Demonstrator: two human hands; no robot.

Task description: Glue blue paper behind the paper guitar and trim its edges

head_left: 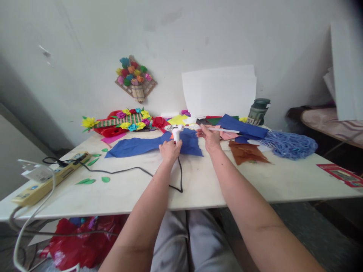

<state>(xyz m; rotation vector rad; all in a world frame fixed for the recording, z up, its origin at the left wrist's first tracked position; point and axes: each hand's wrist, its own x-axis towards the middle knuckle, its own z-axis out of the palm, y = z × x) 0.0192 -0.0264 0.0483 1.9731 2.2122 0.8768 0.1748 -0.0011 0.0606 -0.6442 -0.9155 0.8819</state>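
Note:
My left hand (170,151) is closed around the handle of a white hot glue gun (177,132), which is upright over the blue crepe paper (141,145). The gun's nozzle end points left. At its right, a long white glue stick (228,130) runs out sideways, lined up with the back of the gun. My right hand (210,139) grips this stick partway along; whether the stick's end sits inside the gun is too small to tell. A black cord (133,169) hangs from the gun and crosses the table to the left.
A yellow power strip (53,177) with a white charger (35,172) lies at the left. Green paper leaves (106,179) are near it. Behind are a flower-trimmed craft (119,121) and paper sheets. A bottle (258,111), blue yarn (292,144) and brown paper (247,152) stand or lie right.

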